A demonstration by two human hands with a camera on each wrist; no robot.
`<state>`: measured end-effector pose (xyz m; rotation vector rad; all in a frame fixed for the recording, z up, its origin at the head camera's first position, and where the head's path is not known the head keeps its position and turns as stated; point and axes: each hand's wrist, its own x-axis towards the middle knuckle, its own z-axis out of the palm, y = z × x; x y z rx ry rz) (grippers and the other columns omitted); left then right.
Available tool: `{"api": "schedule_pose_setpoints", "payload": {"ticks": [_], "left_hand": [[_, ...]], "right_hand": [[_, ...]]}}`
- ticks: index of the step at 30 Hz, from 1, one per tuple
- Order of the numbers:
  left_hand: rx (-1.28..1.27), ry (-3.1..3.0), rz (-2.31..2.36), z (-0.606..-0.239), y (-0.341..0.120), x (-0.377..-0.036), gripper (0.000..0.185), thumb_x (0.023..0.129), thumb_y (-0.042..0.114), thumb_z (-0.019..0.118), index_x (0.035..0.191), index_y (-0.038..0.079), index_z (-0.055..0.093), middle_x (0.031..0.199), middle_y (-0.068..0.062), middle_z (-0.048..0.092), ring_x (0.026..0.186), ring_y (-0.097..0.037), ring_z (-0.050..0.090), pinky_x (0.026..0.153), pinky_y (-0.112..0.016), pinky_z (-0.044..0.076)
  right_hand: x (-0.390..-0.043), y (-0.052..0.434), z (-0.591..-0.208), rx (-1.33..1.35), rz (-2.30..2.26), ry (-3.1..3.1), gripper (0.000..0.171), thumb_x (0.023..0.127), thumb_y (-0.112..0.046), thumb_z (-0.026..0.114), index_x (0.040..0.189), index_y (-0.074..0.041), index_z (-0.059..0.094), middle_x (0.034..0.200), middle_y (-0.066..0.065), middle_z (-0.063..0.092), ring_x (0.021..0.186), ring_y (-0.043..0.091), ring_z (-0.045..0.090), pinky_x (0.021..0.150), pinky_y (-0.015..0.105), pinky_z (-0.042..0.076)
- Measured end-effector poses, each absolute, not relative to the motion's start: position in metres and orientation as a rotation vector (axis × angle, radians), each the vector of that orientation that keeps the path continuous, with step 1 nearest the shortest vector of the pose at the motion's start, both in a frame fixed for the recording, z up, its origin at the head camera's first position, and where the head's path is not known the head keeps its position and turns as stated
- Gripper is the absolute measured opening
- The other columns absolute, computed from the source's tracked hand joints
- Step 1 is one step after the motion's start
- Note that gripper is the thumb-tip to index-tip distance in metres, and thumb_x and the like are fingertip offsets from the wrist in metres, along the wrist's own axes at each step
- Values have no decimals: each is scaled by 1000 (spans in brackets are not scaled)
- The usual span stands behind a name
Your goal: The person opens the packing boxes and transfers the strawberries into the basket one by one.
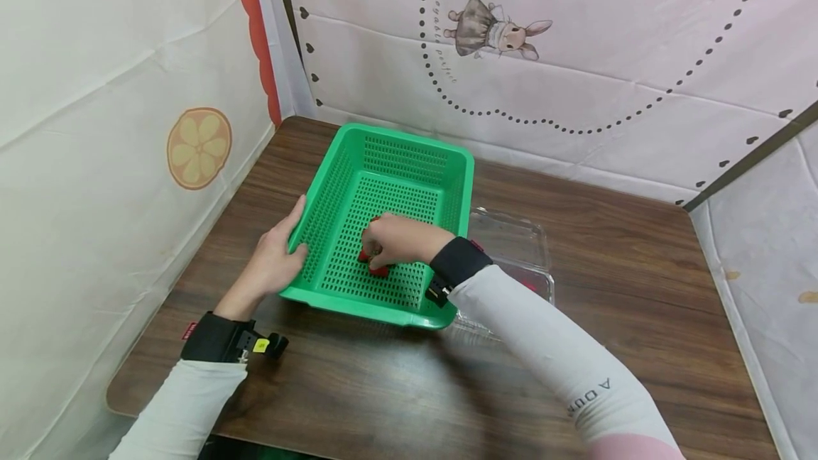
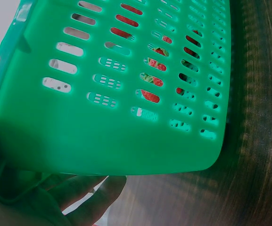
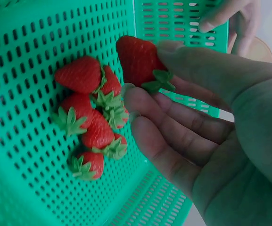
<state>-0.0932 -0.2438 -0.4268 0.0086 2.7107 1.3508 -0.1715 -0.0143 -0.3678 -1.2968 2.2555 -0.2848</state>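
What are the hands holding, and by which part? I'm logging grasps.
The right hand pinches a strawberry at its leafy end; the left hand grips the green basket by its left rim.

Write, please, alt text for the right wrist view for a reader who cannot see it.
The right hand pinches a red strawberry by its leafy end, between thumb and fingertips, above the perforated floor of a green basket. A cluster of other strawberries lies on that floor beside it. At the top edge, the left hand grips the basket's rim.
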Motion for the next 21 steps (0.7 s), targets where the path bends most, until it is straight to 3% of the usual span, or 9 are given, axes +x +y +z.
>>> {"api": "schedule_pose_setpoints", "payload": {"ticks": [1, 4, 8, 13, 21], "left_hand": [[9, 2708, 1352, -427, -244, -93, 81, 96, 2, 41, 154, 36, -4, 161, -19, 15, 131, -40, 40, 93, -51, 40], [3, 2706, 1351, -427, -244, -94, 81, 96, 2, 42, 154, 36, -4, 161, -19, 16, 129, -40, 42, 91, -50, 41], [-2, 2703, 1357, -426, -243, -94, 82, 95, 1, 42, 154, 35, -4, 161, -19, 15, 131, -41, 40, 94, -52, 41], [3, 2695, 1364, -424, -244, -94, 82, 95, 0, 43, 154, 33, -3, 161, -18, 15, 138, -41, 33, 103, -56, 34], [12, 2693, 1368, -425, -245, -94, 81, 95, 1, 43, 155, 33, -3, 161, -19, 16, 137, -41, 35, 102, -56, 36]], "right_hand": [[-171, -17, -369, -1294, -279, 2254, 7, 89, -16, 70, 89, -8, 69, 85, -2, 63, 77, 10, 53, 71, 22, 41], [-171, -25, -374, -1316, -239, 2235, 18, 88, -11, 69, 105, -7, 72, 104, 3, 70, 96, 15, 62, 84, 25, 48], [-169, -37, -379, -1345, -144, 2230, 28, 90, -5, 65, 116, -11, 72, 120, 4, 68, 117, 19, 58, 97, 28, 47], [-166, -47, -387, -1383, -60, 2213, 29, 93, -1, 58, 115, -13, 73, 122, 3, 67, 120, 19, 54, 98, 26, 45], [-163, -54, -391, -1342, -15, 2229, 34, 95, -1, 56, 123, -15, 68, 127, 3, 64, 124, 18, 53, 100, 25, 44]]}}
